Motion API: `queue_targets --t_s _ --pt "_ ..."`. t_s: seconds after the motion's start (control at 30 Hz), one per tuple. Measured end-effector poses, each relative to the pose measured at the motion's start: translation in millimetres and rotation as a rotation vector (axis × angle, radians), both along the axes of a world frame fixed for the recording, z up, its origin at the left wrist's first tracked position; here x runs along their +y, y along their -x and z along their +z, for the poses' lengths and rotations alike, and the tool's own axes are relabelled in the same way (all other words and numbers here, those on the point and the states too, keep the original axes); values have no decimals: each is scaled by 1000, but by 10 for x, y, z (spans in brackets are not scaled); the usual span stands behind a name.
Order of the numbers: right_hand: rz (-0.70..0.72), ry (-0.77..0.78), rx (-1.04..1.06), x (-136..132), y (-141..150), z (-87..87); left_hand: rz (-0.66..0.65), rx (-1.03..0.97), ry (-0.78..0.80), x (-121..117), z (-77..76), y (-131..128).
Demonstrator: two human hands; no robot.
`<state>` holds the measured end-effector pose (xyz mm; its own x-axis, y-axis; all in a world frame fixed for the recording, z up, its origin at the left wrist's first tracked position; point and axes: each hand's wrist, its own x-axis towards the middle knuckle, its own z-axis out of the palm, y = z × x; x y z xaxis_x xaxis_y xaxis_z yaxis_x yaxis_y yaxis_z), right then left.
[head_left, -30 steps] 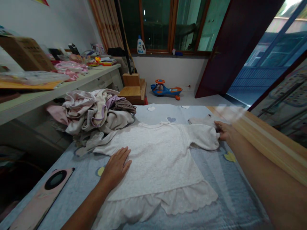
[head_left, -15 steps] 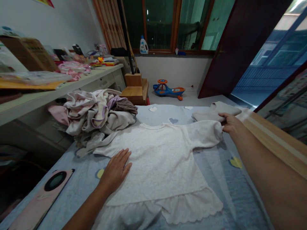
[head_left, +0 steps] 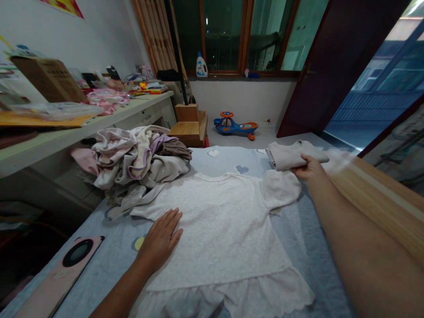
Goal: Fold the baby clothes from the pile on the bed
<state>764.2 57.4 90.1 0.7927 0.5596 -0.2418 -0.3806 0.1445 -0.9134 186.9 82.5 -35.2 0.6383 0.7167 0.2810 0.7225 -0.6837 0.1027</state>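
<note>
Left hand (head_left: 160,236) open, palm down, resting flat on one white ruffled dress (head_left: 218,234), itself spread on a blue sheet (head_left: 309,251). Right hand (head_left: 309,168) clenched on the end of one folded beige garment (head_left: 288,155), just above the dress's right-hand sleeve (head_left: 281,190). Beside the dress, touching its far corner, one heaped clothes pile (head_left: 132,159). Farther off, one blue toy car (head_left: 236,127) on the floor and one bottle (head_left: 201,66) on the windowsill.
</note>
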Motion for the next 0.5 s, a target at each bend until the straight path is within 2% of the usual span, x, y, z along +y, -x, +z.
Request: queue_targets --t_s 0.07,0.17,0.33,0.5 --pt "-27 36 165 -7 6 -187 3 -11 0 -3 -6 -1" --pt "-22 76 224 -24 -29 -323 7 -24 -1 -5 -15 -2" --pt "-3 7 216 0 -121 -288 9 -10 -6 -2 -13 0" --pt "59 234 87 26 -61 -324 5 -7 -5 -6 -4 2"
